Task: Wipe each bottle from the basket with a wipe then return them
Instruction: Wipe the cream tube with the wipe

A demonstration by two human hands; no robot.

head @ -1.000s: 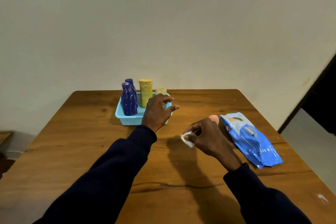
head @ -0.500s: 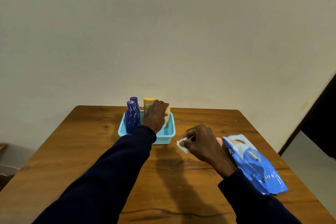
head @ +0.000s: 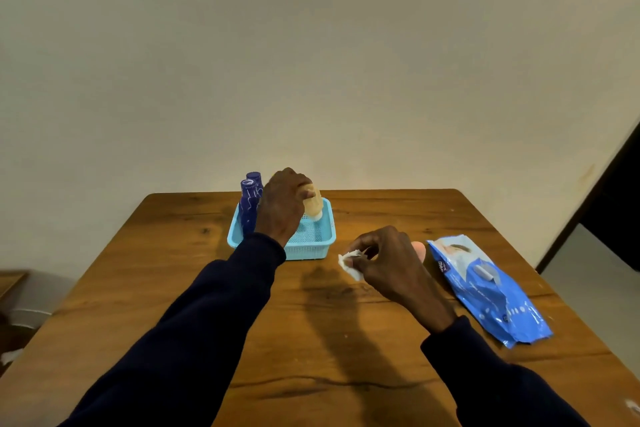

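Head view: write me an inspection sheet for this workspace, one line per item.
Surface: wooden table, dark grain marks.
Job's things: light blue basket holding two dark blue bottles; cream bottle tilted over the basket; white wipe.
Clutter: blue wipes pack lying at the right; pink object, partly hidden, beside the pack.
Hands: left hand grips the cream bottle; right hand pinches the wipe.
Cables: nothing seen.
Surroundings: plain wall; dark opening at the right.
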